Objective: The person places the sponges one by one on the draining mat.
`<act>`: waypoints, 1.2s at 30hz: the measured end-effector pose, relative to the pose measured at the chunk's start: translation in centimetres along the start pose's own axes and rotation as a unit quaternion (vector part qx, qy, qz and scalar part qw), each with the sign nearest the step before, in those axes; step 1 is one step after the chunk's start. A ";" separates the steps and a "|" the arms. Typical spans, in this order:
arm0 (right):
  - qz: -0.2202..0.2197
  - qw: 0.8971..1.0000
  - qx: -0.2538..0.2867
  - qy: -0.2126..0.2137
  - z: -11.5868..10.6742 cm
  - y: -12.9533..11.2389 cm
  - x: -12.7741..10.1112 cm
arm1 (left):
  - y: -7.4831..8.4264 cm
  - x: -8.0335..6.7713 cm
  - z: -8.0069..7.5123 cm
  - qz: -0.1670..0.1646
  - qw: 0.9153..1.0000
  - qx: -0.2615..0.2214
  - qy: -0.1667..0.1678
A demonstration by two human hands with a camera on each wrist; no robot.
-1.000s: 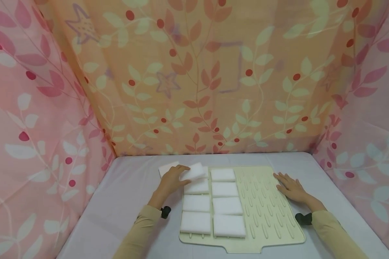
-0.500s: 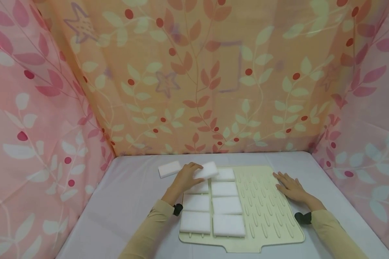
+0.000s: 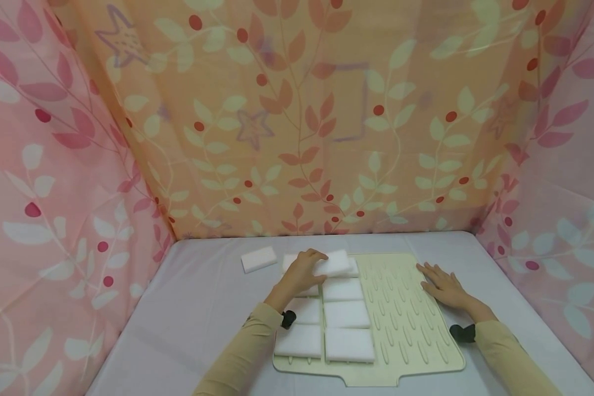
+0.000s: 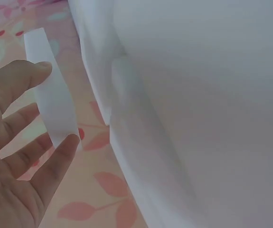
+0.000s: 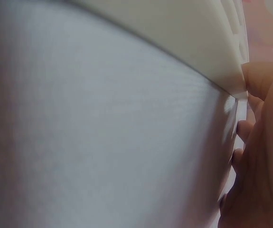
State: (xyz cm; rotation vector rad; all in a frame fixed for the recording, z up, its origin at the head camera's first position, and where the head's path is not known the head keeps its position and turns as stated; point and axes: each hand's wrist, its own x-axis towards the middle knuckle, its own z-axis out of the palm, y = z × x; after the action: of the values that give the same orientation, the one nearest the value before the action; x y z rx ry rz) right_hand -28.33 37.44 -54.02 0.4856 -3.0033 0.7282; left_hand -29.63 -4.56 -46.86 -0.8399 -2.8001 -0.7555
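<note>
While the near rows of white rectangular foam sponges (image 3: 348, 345) already lie flat and close together on the left part of the cream ridged plastic mat (image 3: 416, 330), the step in hand is, in my judgement, to lay one more block at the far end of them. The right hand (image 3: 441, 286) rests flat with straight fingers on the right edge of the mat, and it is good to keep pressing there, so the mat does not slide on the table (image 3: 198, 308) with its pale lilac cloth. The left hand (image 3: 302, 269) pinches a white foam sponge block (image 3: 334, 264) between thumb and fingers, just above the far sponges. It should come down level, with edges parallel to the neighbours, and the grip should loosen only when the block sits flat. One loose white sponge (image 3: 258, 258) lies farther left on the table, beside the mat.
</note>
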 end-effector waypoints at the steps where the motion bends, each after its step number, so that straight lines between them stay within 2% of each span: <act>1: 0.000 1.000 0.000 0.000 0.0 0.0 0.0 | 0.2 0.1 0.2 0.001 1.000 0.000 -0.003; 6: 0.002 1.000 -0.001 -0.001 0.0 0.0 0.0 | 1.2 0.8 1.0 0.009 1.000 -0.001 -0.020; 15: -0.001 1.000 0.005 0.002 0.3 0.1 0.0 | 2.9 2.2 2.4 0.045 0.998 0.044 -0.032; 21: -0.003 1.000 0.005 0.001 0.1 -0.2 -0.1 | 4.2 3.0 3.6 0.052 0.995 0.079 -0.042; 26: -0.018 1.000 0.017 0.016 0.3 0.0 -0.2 | 5.5 3.6 3.9 0.061 0.993 0.093 -0.044; 36: -0.013 1.000 0.019 -0.006 0.0 0.3 0.0 | 7.0 5.2 5.6 0.063 0.987 0.133 -0.063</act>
State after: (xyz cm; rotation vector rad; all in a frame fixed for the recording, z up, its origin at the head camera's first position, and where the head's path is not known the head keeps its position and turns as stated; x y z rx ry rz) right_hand -28.41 37.71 -54.15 0.5330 -2.9937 0.7832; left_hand -30.02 5.78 -47.46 -1.0320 -2.8339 -0.3110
